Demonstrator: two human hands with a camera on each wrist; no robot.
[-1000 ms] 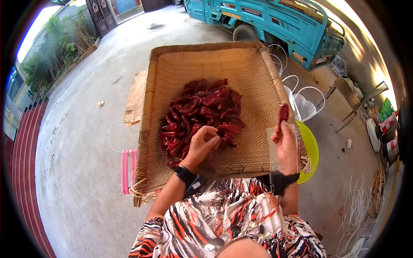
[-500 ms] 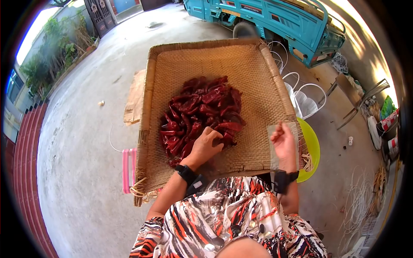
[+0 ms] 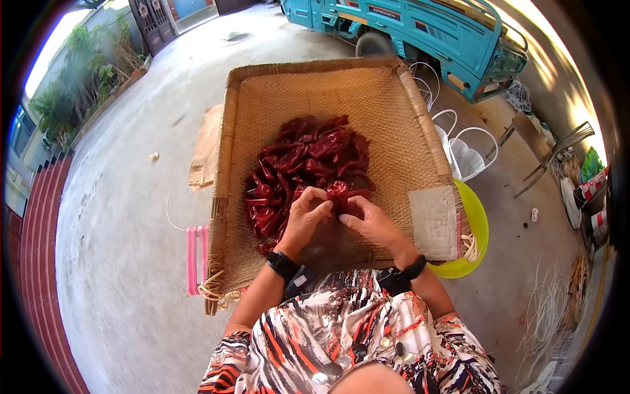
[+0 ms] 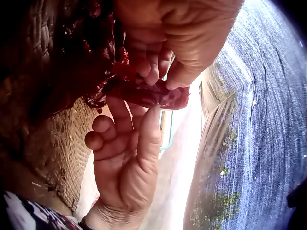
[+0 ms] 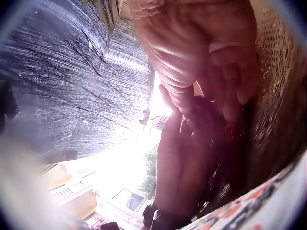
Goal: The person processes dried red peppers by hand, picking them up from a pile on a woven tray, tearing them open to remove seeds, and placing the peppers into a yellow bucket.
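Both hands meet over the near edge of a heap of dark red dried peppers (image 3: 305, 154), which lies in a shallow woven tray (image 3: 400, 151). My left hand (image 3: 304, 220) pinches one wrinkled, glossy pepper (image 4: 144, 93) between thumb and fingers. From the other side, my right hand (image 3: 379, 228) grips the same pepper with its thumb and fingers, as the left wrist view shows. The pepper's blunt end sticks out past the fingertips there. In the right wrist view, fingers and shade hide most of it.
A pale cloth patch (image 3: 433, 223) covers the tray's near right corner. Beside it stands a yellow-green tub (image 3: 479, 230), with white handled baskets (image 3: 467, 161) beyond. A pink striped object (image 3: 197, 259) and cardboard (image 3: 205, 154) lie left. A teal cargo vehicle (image 3: 426, 39) is parked behind.
My right hand first held up a red pepper piece at the tray's right edge, then was there without it. It has since come left to grip the pepper at my left hand.
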